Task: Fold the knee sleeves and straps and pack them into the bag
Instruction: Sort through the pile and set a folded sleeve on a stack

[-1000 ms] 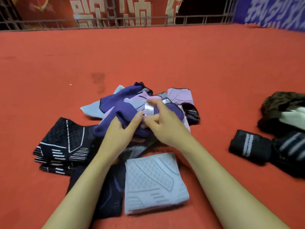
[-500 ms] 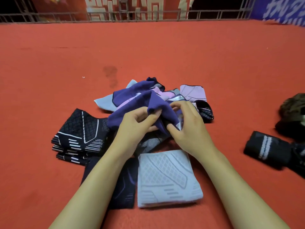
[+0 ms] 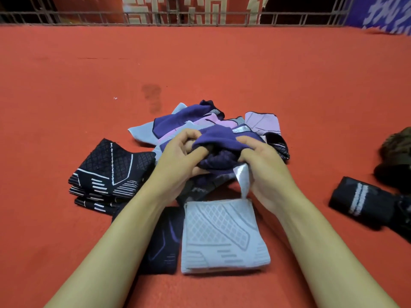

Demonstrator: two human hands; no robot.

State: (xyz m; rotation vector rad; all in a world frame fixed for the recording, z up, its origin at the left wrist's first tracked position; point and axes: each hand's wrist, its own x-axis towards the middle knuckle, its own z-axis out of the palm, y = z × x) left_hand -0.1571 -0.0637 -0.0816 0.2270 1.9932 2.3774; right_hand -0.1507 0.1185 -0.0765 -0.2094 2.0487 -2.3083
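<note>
Head camera, looking down at a red carpet [image 3: 200,63]. Two bare forearms reach in from the bottom edge. The left hand [image 3: 178,161] and right hand [image 3: 264,170] meet over a loose heap of purple, pink and pale blue knee sleeves [image 3: 195,125] in the middle of the floor. Both hands have fingers curled tight, gripping one dark purple sleeve [image 3: 219,141] bunched between them, raised a little above the heap. A silvery strip [image 3: 241,177] hangs from it beside the right palm.

Closer to the person lies a folded grey sleeve [image 3: 222,234], flat and square, with a folded dark sleeve [image 3: 162,241] touching its left side. A stack of black folded sleeves [image 3: 111,172] sits to the left. A rolled black strap [image 3: 362,201] lies well apart on the right. A dark brown thing, possibly the bag [image 3: 395,156], shows at the right edge, mostly cut off.

Risks, as a judgement: the bunched sleeve could drag neighbouring pieces out of the heap as it lifts, since the fabrics overlap; the dangling strip may sweep across the grey fold below and disturb it; a twisted sleeve would fold unevenly
</note>
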